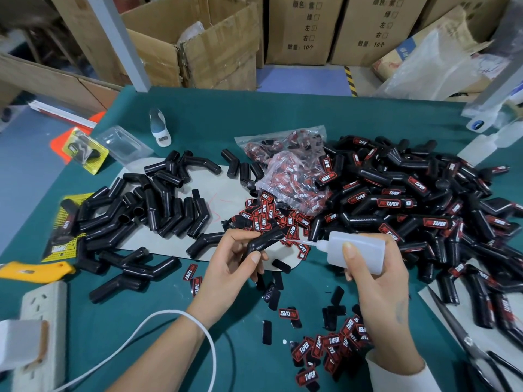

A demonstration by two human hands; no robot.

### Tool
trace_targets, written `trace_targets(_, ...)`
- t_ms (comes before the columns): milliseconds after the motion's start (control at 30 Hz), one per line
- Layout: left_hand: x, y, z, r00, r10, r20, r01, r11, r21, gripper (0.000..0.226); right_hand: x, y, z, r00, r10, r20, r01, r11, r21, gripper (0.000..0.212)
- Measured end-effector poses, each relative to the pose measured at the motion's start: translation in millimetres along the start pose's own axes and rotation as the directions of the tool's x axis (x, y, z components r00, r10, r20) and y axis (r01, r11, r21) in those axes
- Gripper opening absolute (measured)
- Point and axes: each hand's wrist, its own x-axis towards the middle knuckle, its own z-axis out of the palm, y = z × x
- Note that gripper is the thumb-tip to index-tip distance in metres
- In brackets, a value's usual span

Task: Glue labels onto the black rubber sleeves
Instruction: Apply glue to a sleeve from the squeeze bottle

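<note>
Fingers (256, 257) of the left hand (232, 264) pinch one black rubber sleeve (264, 240) near the table's (198, 108) front edge; the right hand (376, 267) is wrapped around a glue bottle (358, 248) (nozzle touching the sleeve). Loose labels (308, 376) read "TAPER". Labelled sleeves (410, 199) crowd the right edge, bare ones (147, 205) the left.

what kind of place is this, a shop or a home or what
Most likely a small factory or packing workshop: stacked cardboard boxes behind the table, a big heap of labelled rubber sleeves, and a hand holding a glue bottle.
</note>
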Motion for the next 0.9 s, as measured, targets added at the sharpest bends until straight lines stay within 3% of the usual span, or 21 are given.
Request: trace_targets(900, 0.0, 0.8, 1.0, 1.000, -0.006, -0.004, 0.006, 1.000, -0.001, 0.028, 0.8, 1.1, -2.5, 0.999, -0.012, -0.032, 0.012, 1.000, -0.007, 0.028)
